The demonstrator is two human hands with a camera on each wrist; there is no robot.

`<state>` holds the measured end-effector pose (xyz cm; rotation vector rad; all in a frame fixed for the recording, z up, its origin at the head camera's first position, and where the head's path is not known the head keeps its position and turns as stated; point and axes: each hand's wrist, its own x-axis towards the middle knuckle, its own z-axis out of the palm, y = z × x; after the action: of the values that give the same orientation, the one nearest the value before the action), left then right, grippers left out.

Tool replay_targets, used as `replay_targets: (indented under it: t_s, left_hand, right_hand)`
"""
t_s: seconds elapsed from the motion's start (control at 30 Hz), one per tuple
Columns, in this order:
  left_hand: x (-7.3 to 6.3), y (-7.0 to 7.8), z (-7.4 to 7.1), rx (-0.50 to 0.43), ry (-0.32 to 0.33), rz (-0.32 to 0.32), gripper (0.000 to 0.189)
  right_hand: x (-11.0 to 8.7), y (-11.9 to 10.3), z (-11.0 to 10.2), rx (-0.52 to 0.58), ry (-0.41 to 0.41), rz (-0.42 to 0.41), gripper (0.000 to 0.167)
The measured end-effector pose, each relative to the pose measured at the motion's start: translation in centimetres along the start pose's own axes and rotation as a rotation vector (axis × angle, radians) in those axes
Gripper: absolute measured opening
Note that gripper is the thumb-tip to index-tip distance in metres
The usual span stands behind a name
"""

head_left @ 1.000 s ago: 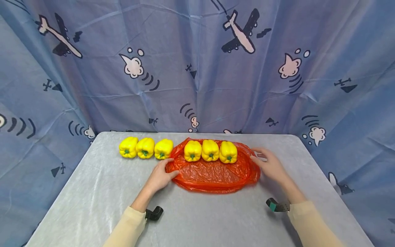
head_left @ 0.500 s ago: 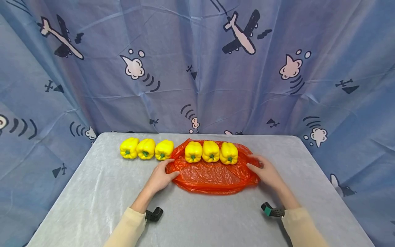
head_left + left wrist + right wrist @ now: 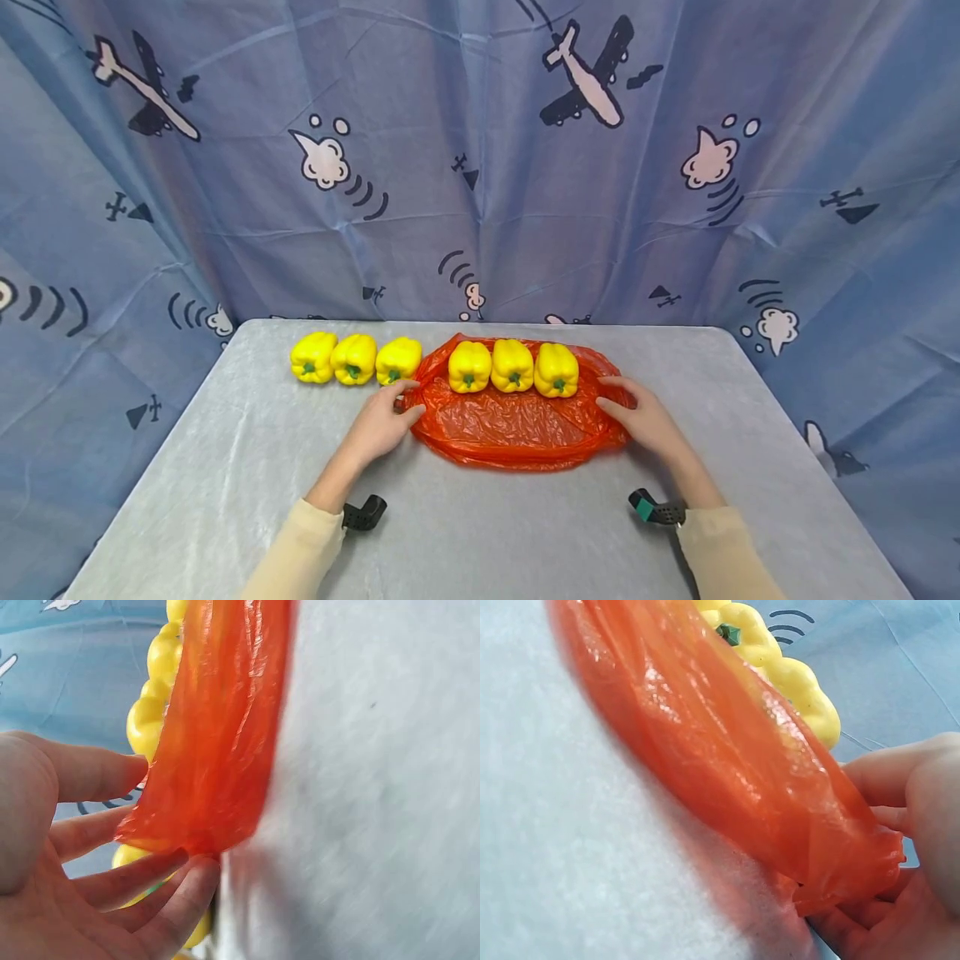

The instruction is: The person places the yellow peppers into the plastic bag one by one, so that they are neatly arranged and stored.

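A red plastic bag [image 3: 510,425] lies spread wide on the table, its edge bunched into a rim all round. Three yellow bell peppers [image 3: 512,365] stand in a row within its far side. My left hand [image 3: 378,423] is at the bag's left end, thumb and fingers spread apart. In the left wrist view, fingertips [image 3: 199,874] touch the red plastic from below. At the opposite end is my right hand [image 3: 651,421], with thumb and index finger parted over the rim. The right wrist view has the bag's end resting against its loosely bent fingers, partly hidden behind the plastic.
Three more yellow bell peppers [image 3: 353,360] stand in a row on the table [image 3: 487,533], just left of the bag. A blue curtain [image 3: 420,167] printed with planes hangs behind the table. A dark wrist-camera mount [image 3: 365,512] juts from each wrist.
My right hand has shifted left, in over the bag's right end. My left hand has drawn back slightly to the left. The peppers and the bag lie almost as before.
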<state>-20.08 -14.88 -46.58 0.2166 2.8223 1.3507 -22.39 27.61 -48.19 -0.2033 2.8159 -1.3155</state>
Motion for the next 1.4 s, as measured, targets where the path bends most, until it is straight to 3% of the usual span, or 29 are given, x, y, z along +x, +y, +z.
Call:
replay_targets:
  t_s: [0.33,0.73,1.0,1.4]
  left_hand:
    - [0.1,1.0,-2.0,0.058,0.042,0.081,0.037]
    - [0.9,1.3,-3.8,0.062,0.231,0.217,0.027]
    - [2.0,0.9,-4.0,0.098,0.285,0.200,0.032]
    - [5.3,0.7,-3.5,0.195,0.199,0.134,0.044]
  right_hand:
    - [-0.3,-0.2,0.1,-0.005,-0.003,0.027,0.049]
    - [-0.1,-0.2,0.2,0.015,0.006,0.004,0.047]
    - [-0.1,0.0,0.4,0.016,-0.004,0.011,0.047]
    - [-0.3,-0.3,0.3,0.002,-0.007,0.032,0.047]
